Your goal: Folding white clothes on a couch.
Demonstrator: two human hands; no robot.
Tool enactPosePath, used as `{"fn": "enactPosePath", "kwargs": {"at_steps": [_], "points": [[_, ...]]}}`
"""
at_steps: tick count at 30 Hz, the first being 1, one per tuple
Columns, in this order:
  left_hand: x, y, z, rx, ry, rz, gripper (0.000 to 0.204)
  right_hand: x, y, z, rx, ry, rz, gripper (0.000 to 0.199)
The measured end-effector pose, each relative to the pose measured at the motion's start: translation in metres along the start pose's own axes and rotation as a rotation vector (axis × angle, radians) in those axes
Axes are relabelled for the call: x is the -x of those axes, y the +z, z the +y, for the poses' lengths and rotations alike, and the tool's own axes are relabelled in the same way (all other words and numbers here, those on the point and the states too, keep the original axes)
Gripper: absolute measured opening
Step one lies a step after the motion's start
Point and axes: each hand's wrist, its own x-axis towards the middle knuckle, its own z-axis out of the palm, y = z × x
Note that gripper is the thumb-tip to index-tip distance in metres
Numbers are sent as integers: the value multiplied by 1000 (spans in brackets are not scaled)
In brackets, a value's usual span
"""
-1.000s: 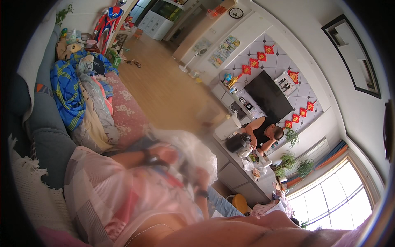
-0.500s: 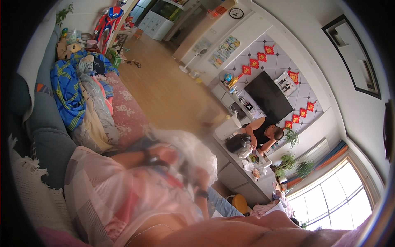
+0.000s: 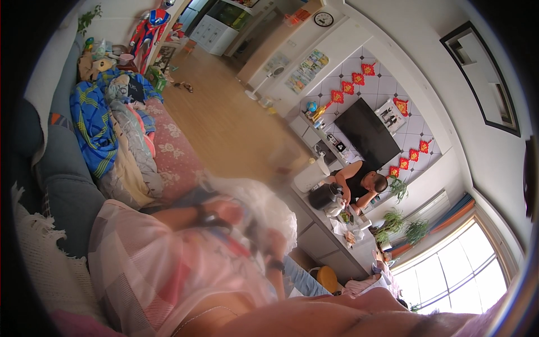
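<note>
Head view shows 2 hands near the lower centre of the frame, both blurred, at a white bundle (image 3: 258,195) that looks thin and crumpled. The left hand (image 3: 227,212), with a dark band at its wrist, lies against the bundle's left side; its fingers look partly curled, but I cannot tell how far open it is or whether it grips anything. The right hand (image 3: 275,242), also banded, is at the bundle's lower edge; its closure and hold cannot be told either. Below them, a pink checked shirt (image 3: 132,253) fills the lower left. At left, a blue blanket (image 3: 92,135) and other cloths lie in a heap on a gray sofa (image 3: 67,194), beside a pink floral cover (image 3: 171,126). Right of centre, another person (image 3: 352,178) leans at a surface (image 3: 366,251) bearing a dark pot (image 3: 322,196), head propped on a hand. Behind hangs a black TV (image 3: 368,132).
</note>
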Motion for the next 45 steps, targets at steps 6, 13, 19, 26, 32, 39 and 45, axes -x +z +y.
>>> {"fn": "enactPosePath", "kwargs": {"at_steps": [6,13,19,26,32,39,45], "points": [[3,-14,-4,37,-8,-24,30,8,6,-9,183,-135,-35,20],[0,-14,-3,27,-16,-19,32,8,4,-17,191,-159,-34,20],[0,-13,-3,31,-8,-15,32,6,2,-13,267,-238,-34,19],[4,-7,-4,41,-2,42,29,9,6,-11,68,-15,-22,19],[4,-13,-2,7,-16,54,29,11,8,-17,142,-79,-36,19],[0,-15,0,-16,-28,-5,34,4,4,-13,280,-205,-40,19],[-3,-10,-2,36,-27,-19,31,5,0,-10,311,-227,-46,19]]}}
